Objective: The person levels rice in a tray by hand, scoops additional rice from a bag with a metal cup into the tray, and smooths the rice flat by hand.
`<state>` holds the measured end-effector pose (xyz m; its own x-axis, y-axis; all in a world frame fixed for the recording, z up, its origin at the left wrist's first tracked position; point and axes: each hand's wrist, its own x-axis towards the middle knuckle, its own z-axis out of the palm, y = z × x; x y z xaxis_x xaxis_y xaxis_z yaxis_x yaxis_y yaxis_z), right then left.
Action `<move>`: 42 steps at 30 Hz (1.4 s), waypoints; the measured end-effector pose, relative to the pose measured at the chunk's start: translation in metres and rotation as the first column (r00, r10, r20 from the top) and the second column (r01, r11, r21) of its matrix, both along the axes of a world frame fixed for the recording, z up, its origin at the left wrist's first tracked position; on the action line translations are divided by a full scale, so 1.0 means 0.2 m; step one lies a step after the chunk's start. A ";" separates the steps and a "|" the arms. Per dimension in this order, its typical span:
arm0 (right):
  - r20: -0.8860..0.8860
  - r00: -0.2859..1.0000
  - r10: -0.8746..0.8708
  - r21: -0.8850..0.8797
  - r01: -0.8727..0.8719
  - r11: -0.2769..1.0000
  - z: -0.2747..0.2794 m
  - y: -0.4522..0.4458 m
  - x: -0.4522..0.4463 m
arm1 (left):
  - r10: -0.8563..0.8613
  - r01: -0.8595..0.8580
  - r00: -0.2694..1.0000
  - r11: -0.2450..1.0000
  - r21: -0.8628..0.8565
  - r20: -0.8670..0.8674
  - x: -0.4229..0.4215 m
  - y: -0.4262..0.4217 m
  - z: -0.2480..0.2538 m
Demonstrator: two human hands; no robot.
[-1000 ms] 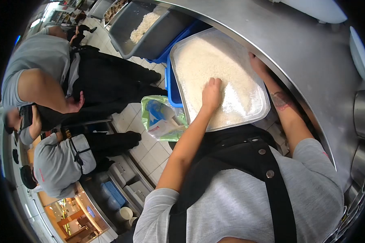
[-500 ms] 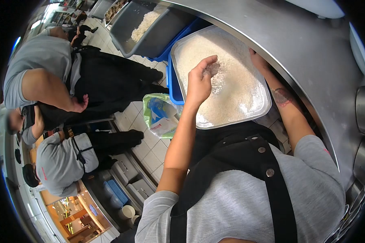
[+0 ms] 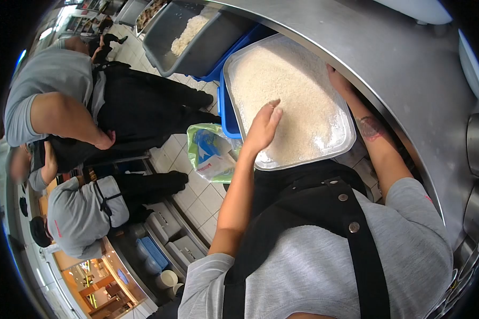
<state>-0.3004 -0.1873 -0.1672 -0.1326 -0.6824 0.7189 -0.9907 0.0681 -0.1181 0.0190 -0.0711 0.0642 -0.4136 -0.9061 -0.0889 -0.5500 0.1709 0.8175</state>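
Observation:
A large metal tray holds pale, crumb-like grains spread across most of its base, with bare shiny metal showing near the lower right. My left hand is over the left part of the tray, at the grains, its fingers stretched out and its thumb apart, nothing held. At the tray's upper right edge, my right hand grips the rim beside the steel counter; some of its fingers are hidden.
A steel counter curves along the right. Blue bins and a grey tub with pale food sit left of the tray. A green-and-white bag lies on the tiled floor. Other people stand at the left.
My left hand rose from the grains with fingers curled, moving up and left, then came lower with its fingers straighter. The grains' surface has shifted. My right hand stays at the rim.

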 end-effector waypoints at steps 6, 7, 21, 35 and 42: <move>0.443 0.895 0.047 0.120 -0.111 0.987 0.37 0.08 0.10 | 0.260 -0.205 0.897 0.961 -0.184 0.357 0.10 0.17 -0.45; 0.441 0.897 0.028 0.161 -0.110 0.981 0.35 0.07 0.10 | 0.333 -0.253 0.887 0.930 -0.265 0.322 0.12 0.16 -0.53; 0.366 0.930 -0.013 0.188 -0.061 0.980 0.35 0.08 0.11 | 0.070 -0.084 0.991 0.989 -0.120 -0.110 -0.13 -0.12 -0.45; 0.363 0.932 -0.019 0.180 -0.050 0.982 0.28 0.10 0.08 | -0.284 0.541 0.716 0.804 -0.249 0.638 0.04 0.01 -0.47; 0.335 0.942 -0.009 0.159 -0.047 0.986 0.36 0.05 0.10 | 0.293 -0.069 0.845 0.889 -0.452 0.447 -0.06 -0.29 -0.63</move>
